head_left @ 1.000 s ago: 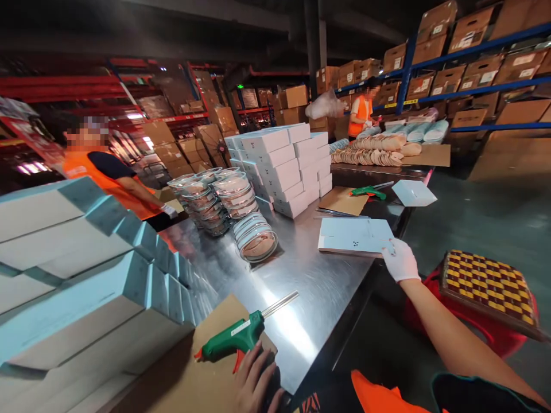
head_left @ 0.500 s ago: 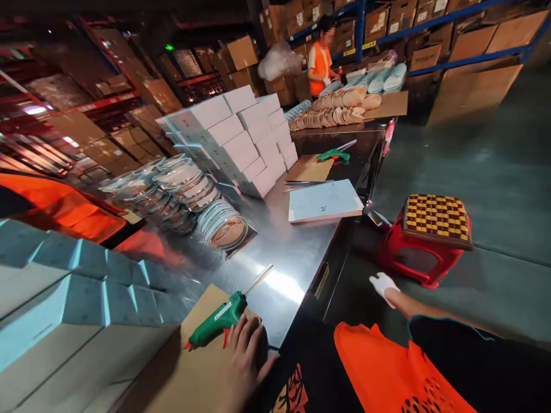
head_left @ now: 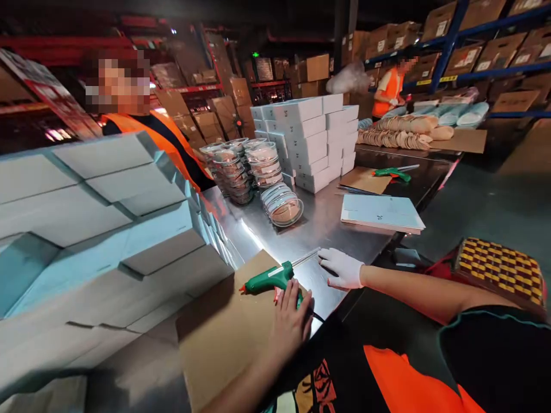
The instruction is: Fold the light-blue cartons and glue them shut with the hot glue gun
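The green glue gun [head_left: 272,280] lies on a cardboard sheet [head_left: 224,332] at the near edge of the steel table [head_left: 327,229]. The bare left hand [head_left: 291,321] rests on its handle, fingers loosely curled. The gloved right hand [head_left: 343,268] lies open and flat beside the glue stick [head_left: 305,257], just touching it.

Green glue gun [head_left: 272,279] flat on cardboard [head_left: 224,332]

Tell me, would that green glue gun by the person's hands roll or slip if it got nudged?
The green glue gun lies on its side on a cardboard sheet, and its grip sticks out, so it would probably slide or pivot, not roll. The left hand rests at the grip, likely steadying it. The glue stick juts over shiny steel near the gloved right hand, so that end may skid easily.
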